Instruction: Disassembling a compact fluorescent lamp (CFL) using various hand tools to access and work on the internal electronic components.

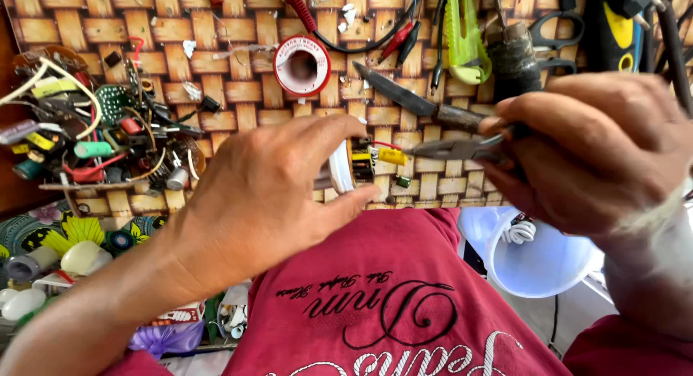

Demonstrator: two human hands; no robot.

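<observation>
My left hand [267,195] grips the circuit board [357,166] (steady now), right hand [599,152] clamping pliers [455,148] on its yellow part [392,156].

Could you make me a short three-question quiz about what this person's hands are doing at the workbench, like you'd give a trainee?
1. True or false: the left hand holds a white-rimmed lamp base with a circuit board showing.
2. Which tool does the right hand hold? A) the knife B) needle-nose pliers C) the scissors
3. Fill in: the plier tips meet a small ______ component on the board.

Key
1. True; the fingers wrap the white rim.
2. B; the pliers point left toward the board, while the knife and scissors lie on the woven mat.
3. Yellow.
</observation>
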